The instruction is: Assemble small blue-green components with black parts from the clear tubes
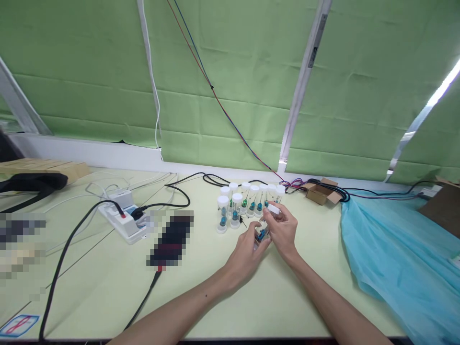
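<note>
Both hands are closed around one clear tube (261, 233), which leans to the right and has a blue piece inside. My left hand (247, 249) grips its lower part between thumb and fingers. At its upper end, my right hand (283, 231) has its fingers around the white cap (273, 209). Whether that cap is seated or loose I cannot tell. Just behind and to the left stand several similar upright tubes (235, 211) with white caps, holding blue or green pieces on thin stems. A small black item (241, 219) lies beside them, too small to name.
On the left are a white power strip (125, 223) with plugs and a blurred dark phone-like item (171, 242) on a black cable (145, 294). An open cardboard box (321, 194) sits at the back right. Blue sheeting (388, 258) covers the table's right side.
</note>
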{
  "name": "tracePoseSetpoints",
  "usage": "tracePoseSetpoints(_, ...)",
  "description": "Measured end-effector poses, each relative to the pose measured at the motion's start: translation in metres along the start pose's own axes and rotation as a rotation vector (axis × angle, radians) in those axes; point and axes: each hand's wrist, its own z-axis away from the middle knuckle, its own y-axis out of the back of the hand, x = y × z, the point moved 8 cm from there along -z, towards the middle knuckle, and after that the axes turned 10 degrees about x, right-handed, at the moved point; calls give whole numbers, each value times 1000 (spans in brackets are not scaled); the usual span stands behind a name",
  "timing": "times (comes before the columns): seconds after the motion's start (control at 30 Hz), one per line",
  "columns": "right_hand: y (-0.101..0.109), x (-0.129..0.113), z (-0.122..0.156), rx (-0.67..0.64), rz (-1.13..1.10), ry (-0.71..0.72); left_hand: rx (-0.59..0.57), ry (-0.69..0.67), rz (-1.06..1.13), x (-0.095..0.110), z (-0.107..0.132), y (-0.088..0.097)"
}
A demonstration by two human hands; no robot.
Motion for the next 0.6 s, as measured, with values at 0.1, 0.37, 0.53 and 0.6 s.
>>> tracePoseSetpoints(0.1,2,-8,-1,-7,34,65,9,-7,-32,0,-1,0)
tracePoseSetpoints(0.37,35,-46,-22,210,206,419,82,-39,-53,-5,-3,4)
tracePoseSetpoints(0.53,65,-52,-44,417,360,556,82,-65,-90,-7,-5,4)
tracePoseSetpoints(0.6,75,-48,-54,461,444,574,76,-73,-101,-6,-5,3)
